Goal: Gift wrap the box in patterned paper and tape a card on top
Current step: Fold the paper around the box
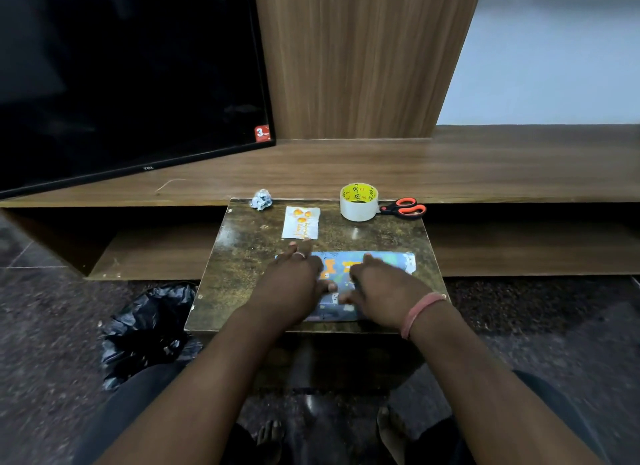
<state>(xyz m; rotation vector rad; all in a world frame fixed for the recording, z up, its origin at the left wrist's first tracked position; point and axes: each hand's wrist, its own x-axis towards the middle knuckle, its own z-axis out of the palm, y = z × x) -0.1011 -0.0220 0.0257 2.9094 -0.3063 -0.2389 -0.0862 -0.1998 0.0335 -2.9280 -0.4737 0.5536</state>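
Note:
A flat box wrapped in blue patterned paper (388,262) lies on a small dark stool top (242,256). My left hand (294,281) rests on the box's left part, fingers stretched toward the far edge. My right hand (377,288) presses on the middle of the box with fingers bent down onto the paper. Both hands hide much of the wrap. A white card with orange print (300,223) lies flat beyond the box. A roll of clear tape with a yellow core (358,202) stands at the far right of the stool.
Orange-handled scissors (405,208) lie right of the tape. A crumpled paper scrap (261,199) sits at the far left corner. A black TV (131,76) leans on the wooden shelf (485,163) behind. A black plastic bag (149,329) lies on the floor, left.

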